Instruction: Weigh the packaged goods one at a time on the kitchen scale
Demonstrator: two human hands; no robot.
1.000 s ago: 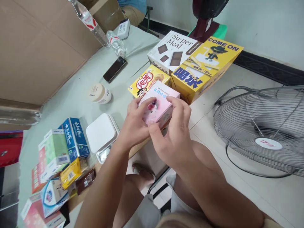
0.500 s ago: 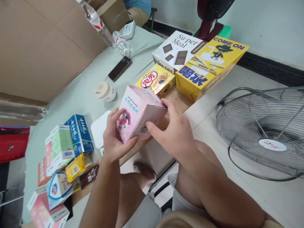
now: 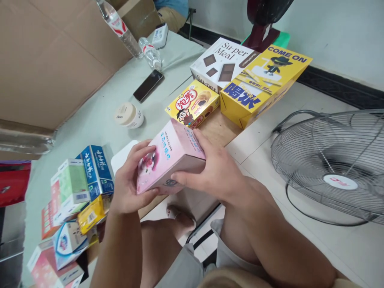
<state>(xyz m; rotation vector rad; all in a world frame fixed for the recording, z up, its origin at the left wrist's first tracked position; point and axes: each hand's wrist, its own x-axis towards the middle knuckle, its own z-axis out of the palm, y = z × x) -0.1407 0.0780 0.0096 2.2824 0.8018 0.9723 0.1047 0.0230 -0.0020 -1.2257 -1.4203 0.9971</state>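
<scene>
**Pink box held in both hands above the table edge**

The pink box (image 3: 169, 156) is off the table (image 3: 99, 116), tilted, with its printed top face turned up toward the camera. The left hand (image 3: 129, 182) is curled around the box's near-left end, thumb across the picture on the top face and fingers wrapped under the bottom corner. The right hand (image 3: 214, 170) clasps the far-right end, thumb along the lower side edge and fingers spread over the top and back. Both hands are closed firmly on the box; neither holds anything else.

Taking the pink box as the landmark: just beyond it lies a small yellow snack box (image 3: 192, 104), flat on the table, apart from the pink box. Further beyond and to the right sits a large yellow carton (image 3: 264, 82), and touching that carton's left side, a white chocolate-bar box (image 3: 220, 64). Beyond and to the left are a round cream jar (image 3: 129, 115), a dark phone (image 3: 149, 85) and two clear bottles (image 3: 150, 54). Directly left, partly hidden by the left hand, is a white scale (image 3: 121, 160), and further left a heap of small cartons (image 3: 78, 192). To the right, on the floor, stands a wire-cage fan (image 3: 333, 164).
</scene>
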